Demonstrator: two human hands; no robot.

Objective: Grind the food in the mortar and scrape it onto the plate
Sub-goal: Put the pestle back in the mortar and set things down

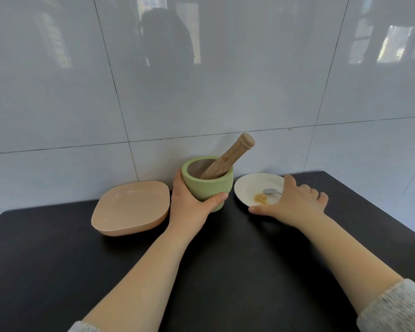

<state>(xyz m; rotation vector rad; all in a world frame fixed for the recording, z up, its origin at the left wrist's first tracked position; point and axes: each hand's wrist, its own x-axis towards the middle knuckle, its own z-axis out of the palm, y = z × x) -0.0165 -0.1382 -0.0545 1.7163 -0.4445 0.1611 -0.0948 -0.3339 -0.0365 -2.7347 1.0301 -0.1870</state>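
A green mortar (210, 185) stands on the dark counter near the wall, and my left hand (189, 204) is wrapped around its left and front side. A wooden pestle (228, 156) leans inside it, its top pointing up and right. To the right lies a small white plate (249, 185) with a little heap of ground tan food (261, 198) and a metal spoon (270, 191) on it. My right hand (295, 202) rests with spread fingers over the plate's right edge, covering the spoon's handle; whether it grips anything is hidden.
A peach square bowl (130, 207) sits left of the mortar, close to my left hand. The dark counter (225, 259) runs toward me and ends at a tiled wall (201, 92) behind the objects.
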